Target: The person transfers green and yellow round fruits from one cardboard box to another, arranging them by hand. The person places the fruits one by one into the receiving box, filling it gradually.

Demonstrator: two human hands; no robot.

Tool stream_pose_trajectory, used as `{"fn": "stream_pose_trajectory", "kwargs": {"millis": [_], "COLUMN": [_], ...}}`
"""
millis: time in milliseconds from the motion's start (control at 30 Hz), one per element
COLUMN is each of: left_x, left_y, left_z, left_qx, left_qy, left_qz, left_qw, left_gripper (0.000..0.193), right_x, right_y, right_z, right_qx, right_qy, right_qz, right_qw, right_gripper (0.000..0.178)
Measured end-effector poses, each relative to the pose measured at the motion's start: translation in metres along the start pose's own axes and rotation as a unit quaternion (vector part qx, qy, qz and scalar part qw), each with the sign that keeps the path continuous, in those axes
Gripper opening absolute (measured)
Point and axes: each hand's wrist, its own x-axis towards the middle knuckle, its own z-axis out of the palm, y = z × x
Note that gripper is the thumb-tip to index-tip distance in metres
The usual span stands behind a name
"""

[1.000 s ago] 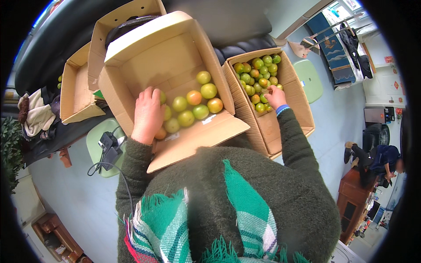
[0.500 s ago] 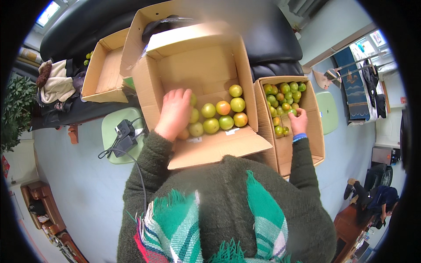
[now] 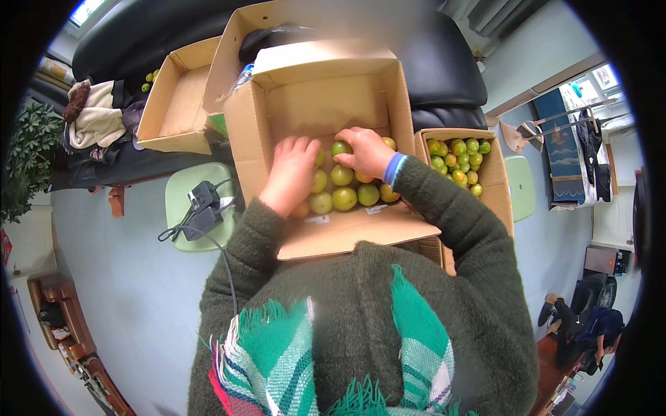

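Both my hands are down in the big open carton [image 3: 326,104]: left hand [image 3: 291,173] lies flat and open on the green fruits [image 3: 345,199], right hand [image 3: 368,151] closes its grip over one. A nudge could roll the loose row apart. The fruits are round, with no long axis to point.

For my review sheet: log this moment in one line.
left hand: on fruit | right hand: on fruit | middle box | right box: fruit-filled

3 cardboard boxes [image 3: 326,104], 2 hands [image 3: 291,173], 1 green stool [image 3: 191,191].
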Motion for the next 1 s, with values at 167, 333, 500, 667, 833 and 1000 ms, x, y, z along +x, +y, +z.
{"fn": "stream_pose_trajectory", "kwargs": {"millis": [167, 333, 500, 667, 833, 1000], "left_x": [0.0, 0.007, 0.022, 0.031, 0.034, 0.029], "left_y": [0.004, 0.014, 0.024, 0.025, 0.022, 0.028], "left_z": [0.0, 0.0, 0.005, 0.009, 0.009, 0.013], "left_qx": [-0.041, -0.061, -0.072, -0.07, -0.054, -0.058], "left_qy": [0.023, 0.02, 0.01, 0.002, -0.052, -0.003], "left_qz": [0.017, 0.041, 0.081, 0.062, 0.021, 0.038], "left_qw": [0.999, 0.997, 0.994, 0.996, 0.997, 0.998], "left_gripper": [0.055, 0.056, 0.051, 0.043, 0.045, 0.043], "right_x": [0.0, -0.011, -0.009, -0.028, -0.098, -0.146], "right_y": [0.012, 0.021, 0.033, 0.02, 0.028, 0.131], "right_z": [0.013, 0.022, 0.031, 0.008, -0.038, -0.062], "right_qx": [0.024, 0.062, 0.047, 0.085, 0.176, 0.088], "right_qy": [0.003, 0.071, 0.049, 0.119, 0.35, 0.478], "right_qz": [0.005, -0.006, -0.027, -0.062, -0.001, 0.298], "right_qw": [1.0, 0.996, 0.997, 0.987, 0.92, 0.821], "right_gripper": [0.046, 0.036, 0.033, 0.036, 0.018, 0.022]}}
